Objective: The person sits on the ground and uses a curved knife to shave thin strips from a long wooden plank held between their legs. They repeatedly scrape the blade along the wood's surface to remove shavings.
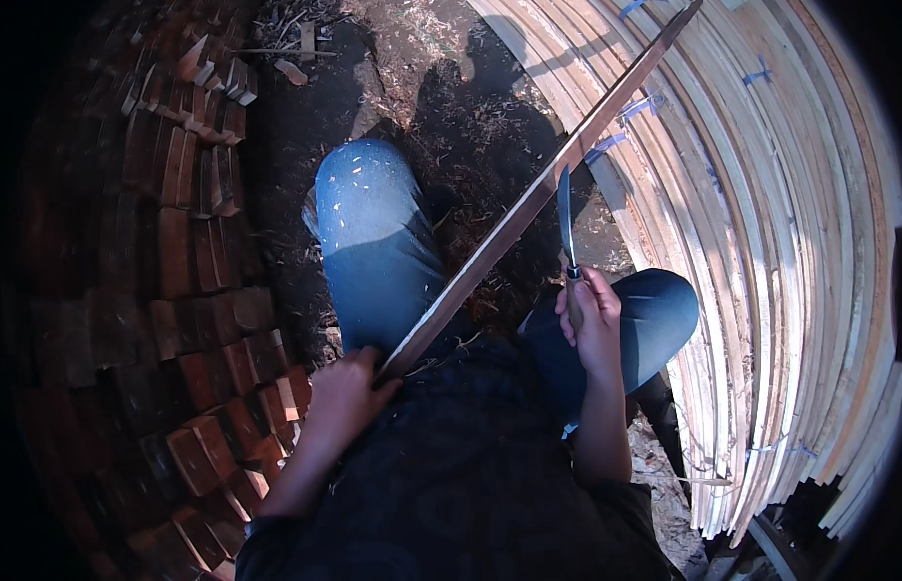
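Observation:
A long, narrow wooden strip (509,225) slants across my lap, from near my waist up to the far right. One edge of it is pale, and the face is dark brown. Around its near end my left hand (346,395) is closed. My right hand (594,320) grips the handle of a knife (566,218) with a slightly curved blade that points away from me. The blade's tip is close to the strip's right side; whether it touches cannot be made out. Pale shavings dot the left knee of my blue trousers (373,208).
On the right lies a large stack of long pale wooden strips (751,242), tied in bundles with blue ties (758,74). Stacked reddish-brown wood pieces (194,455) rise along the left. Dark ground (451,116) strewn with shavings and scraps runs between them.

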{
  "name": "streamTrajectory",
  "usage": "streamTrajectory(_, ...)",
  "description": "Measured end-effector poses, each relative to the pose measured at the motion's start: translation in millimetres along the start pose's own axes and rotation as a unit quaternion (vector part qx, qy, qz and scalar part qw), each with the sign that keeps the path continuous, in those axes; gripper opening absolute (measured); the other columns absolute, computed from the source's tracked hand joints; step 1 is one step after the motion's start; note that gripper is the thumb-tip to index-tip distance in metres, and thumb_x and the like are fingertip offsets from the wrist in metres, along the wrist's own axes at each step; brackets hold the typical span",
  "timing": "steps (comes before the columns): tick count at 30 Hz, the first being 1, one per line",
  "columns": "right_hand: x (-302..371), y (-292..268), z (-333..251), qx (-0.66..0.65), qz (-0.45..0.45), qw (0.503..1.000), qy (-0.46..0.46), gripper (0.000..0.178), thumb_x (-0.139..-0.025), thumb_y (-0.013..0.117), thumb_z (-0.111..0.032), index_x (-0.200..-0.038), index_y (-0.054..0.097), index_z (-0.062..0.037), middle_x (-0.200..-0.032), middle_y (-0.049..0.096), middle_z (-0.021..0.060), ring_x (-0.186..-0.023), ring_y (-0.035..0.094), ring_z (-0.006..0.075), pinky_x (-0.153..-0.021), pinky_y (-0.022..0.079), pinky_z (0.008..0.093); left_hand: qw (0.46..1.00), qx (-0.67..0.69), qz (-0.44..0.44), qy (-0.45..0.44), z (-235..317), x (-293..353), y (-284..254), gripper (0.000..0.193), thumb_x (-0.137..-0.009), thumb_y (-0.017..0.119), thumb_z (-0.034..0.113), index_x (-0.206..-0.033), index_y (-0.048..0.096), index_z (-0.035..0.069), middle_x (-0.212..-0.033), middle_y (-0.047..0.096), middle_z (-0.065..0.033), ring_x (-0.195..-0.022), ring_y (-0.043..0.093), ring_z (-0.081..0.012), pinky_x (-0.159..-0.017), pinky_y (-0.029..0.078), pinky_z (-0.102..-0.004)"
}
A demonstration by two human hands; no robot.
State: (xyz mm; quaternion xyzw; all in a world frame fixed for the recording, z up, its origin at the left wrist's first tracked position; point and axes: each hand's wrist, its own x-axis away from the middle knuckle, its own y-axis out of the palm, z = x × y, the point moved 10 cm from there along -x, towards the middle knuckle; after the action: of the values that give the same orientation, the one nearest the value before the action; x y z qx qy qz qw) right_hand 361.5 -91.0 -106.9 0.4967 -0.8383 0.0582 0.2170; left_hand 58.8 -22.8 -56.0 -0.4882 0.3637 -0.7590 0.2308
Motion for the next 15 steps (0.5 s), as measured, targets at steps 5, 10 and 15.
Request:
streamTrajectory(5,5.7,2.5,6.2,0.012,0.012,1.000,-0.017,0.023,-0.099,0.053,-0.015,-0.115,0.058,0.0008,-0.071,0.056,0.0016,-0.049,0.043,0.0012,-0.043,0.033,0.0171,0.995,0.079,0.020,0.053,-0.4,0.3,7.5,0.030,-0.075,0.075,0.025,-0.090,0.061,0.003,-0.089,0.060,-0.0151,-0.077,0.064,-0.0352,-0.068,0.051,-0.0465)
streamTrajectory(10,14.6,5.2,0.8,0.137,0.039,0.984,-0.108,0.024,-0.093,0.062,-0.012,-0.111,0.058,0.0022,-0.071,0.053,-0.0009,-0.060,0.044,0.0035,-0.055,0.037,0.0201,0.984,0.134,0.103,0.059,2.6,10.2,-4.9,0.025,-0.074,0.074,0.015,-0.089,0.059,0.003,-0.096,0.058,-0.0147,-0.078,0.063,-0.0367,-0.065,0.051,-0.0460)
streamTrajectory(15,16.5,29.4,-26.6,0.260,0.024,0.949,-0.176,0.024,-0.091,0.063,-0.011,-0.110,0.054,0.0003,-0.068,0.053,0.0060,-0.060,0.049,0.0088,-0.058,0.042,0.0245,0.978,0.191,0.082,0.028,-7.6,2.4,-13.8,0.023,-0.077,0.070,0.014,-0.088,0.055,0.001,-0.075,0.057,-0.0162,-0.068,0.063,-0.0376,-0.062,0.051,-0.0440)
